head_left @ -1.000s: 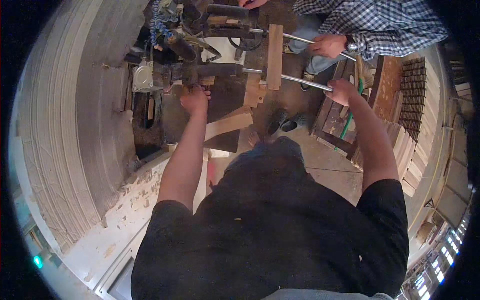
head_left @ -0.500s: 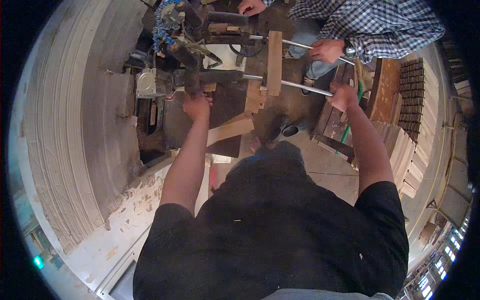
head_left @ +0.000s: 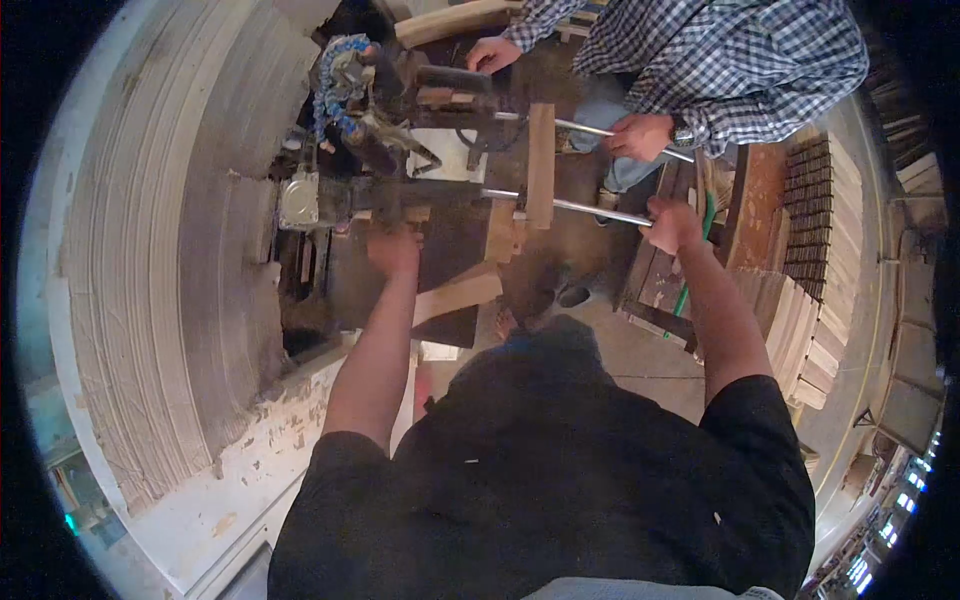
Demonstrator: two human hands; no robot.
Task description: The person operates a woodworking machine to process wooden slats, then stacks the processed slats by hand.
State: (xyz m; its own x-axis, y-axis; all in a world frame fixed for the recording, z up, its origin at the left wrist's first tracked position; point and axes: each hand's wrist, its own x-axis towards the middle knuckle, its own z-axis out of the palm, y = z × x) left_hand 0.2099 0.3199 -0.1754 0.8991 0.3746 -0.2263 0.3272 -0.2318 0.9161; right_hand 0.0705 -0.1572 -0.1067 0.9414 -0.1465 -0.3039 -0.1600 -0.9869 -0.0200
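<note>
My right hand (head_left: 675, 224) is closed around the outer end of the near metal rod (head_left: 606, 212). Under the dark arm of the machine (head_left: 408, 192), my left hand (head_left: 395, 250) has its fingers curled in; what they hold, if anything, is hidden. A wooden board (head_left: 541, 165) spans the near rod and the far rod (head_left: 585, 128). Below my left hand, a pale wood piece (head_left: 458, 294) lies at an angle on the dark machine table (head_left: 445, 328). A second person's hand (head_left: 641, 137) grips the far rod.
The person's other hand (head_left: 493, 55) rests by the machine. Blue coiled hose (head_left: 322, 90) hangs over it. Stacked sheets (head_left: 150, 250) stand on the left. Stacked wood strips (head_left: 795, 325) and a green-handled brush (head_left: 708, 215) are on the right.
The view has tilted, so the machine, rods and board sit lower in the picture. My right hand still grips the near rod, and my left hand stays under the machine arm.
</note>
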